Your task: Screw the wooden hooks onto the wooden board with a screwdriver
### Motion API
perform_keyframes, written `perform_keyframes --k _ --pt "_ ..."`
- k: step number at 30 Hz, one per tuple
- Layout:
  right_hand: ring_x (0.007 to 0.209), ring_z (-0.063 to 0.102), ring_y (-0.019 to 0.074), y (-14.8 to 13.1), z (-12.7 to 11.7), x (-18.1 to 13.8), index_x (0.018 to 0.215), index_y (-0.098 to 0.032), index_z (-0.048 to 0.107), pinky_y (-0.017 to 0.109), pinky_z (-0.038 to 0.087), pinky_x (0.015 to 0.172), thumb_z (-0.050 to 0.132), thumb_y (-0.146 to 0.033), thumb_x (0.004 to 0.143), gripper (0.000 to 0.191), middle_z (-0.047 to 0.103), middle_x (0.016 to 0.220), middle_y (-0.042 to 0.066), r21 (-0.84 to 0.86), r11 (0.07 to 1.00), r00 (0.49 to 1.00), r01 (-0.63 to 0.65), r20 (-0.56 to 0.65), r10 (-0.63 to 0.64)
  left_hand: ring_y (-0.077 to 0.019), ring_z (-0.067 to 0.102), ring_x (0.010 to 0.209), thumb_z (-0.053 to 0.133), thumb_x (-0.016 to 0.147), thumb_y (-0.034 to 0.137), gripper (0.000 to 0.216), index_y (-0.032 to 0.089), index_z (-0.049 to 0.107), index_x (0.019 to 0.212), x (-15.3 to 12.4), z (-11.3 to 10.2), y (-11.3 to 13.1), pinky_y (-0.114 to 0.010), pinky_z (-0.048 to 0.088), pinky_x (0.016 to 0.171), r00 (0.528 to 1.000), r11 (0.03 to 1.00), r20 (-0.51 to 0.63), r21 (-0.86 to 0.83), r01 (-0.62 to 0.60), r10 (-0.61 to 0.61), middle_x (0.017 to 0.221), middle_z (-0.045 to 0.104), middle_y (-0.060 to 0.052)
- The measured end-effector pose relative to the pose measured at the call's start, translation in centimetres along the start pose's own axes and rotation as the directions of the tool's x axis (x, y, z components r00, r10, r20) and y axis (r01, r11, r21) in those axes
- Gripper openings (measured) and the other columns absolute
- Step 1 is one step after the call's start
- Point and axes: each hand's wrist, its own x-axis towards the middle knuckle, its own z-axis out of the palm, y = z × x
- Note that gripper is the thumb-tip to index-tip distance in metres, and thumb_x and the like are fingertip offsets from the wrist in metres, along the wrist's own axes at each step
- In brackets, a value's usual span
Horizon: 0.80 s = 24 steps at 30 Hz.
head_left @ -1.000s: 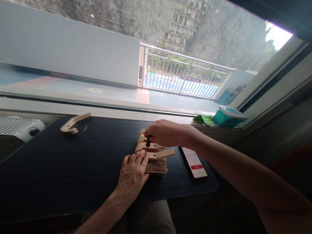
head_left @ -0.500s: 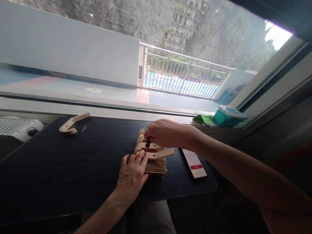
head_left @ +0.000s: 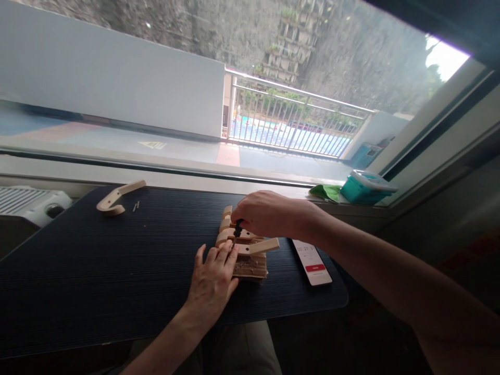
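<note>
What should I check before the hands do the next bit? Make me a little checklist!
1. Screwdriver held in the right hand: ok.
2. Left hand touching the nearest wooden hook: ok.
3. Screwdriver's tip sitting in a screw: cannot tell, too hidden.
4. Small screws beside the loose wooden hook: ok.
5. Whole phone showing: not ok, the right arm hides its top.
</note>
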Motion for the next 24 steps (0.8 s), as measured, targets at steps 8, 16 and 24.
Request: perform_keyframes --k 8,16,24 --pt "0.064 0.052 0.0121 0.6 0.0 0.5 0.084 -0.013 0.069 0.025 0.029 0.056 0.045 -0.017 0.084 0.024 0.068 0.078 0.008 0.024 0.998 0.997 -0.064 0.032 0.063 -0.0273 0.052 0.113 0.063 0.074 0.016 0.056 0.019 0.051 0.129 -0.1 0.1 -0.1 -0.052 0.031 0.105 1.000 1.000 -0.006 0.003 0.001 -0.001 0.134 0.055 -0.007" --pt "0.070 0.056 0.0139 -0.6 -0.3 0.2 0.091 -0.019 0.069 0.025 0.027 0.053 0.055 -0.015 0.079 0.019 0.069 0.085 0.005 -0.005 0.999 0.998 -0.032 0.047 0.032 -0.0276 0.051 0.114 0.062 0.075 0.017 0.056 0.019 0.050 0.130 -0.1 0.3 -0.1 -0.052 0.031 0.105 1.000 1.000 -0.005 0.004 -0.003 0.003 0.134 0.054 -0.007" --pt "0.066 0.053 0.0129 0.2 0.0 0.3 0.085 -0.013 0.068 0.025 0.030 0.055 0.048 -0.015 0.085 0.020 0.067 0.079 0.008 -0.010 1.000 0.999 -0.019 0.042 0.020 -0.0273 0.052 0.113 0.062 0.075 0.017 0.057 0.020 0.051 0.130 -0.2 0.2 -0.1 -0.052 0.030 0.105 1.000 1.000 -0.005 -0.005 -0.002 0.002 0.134 0.055 -0.007"
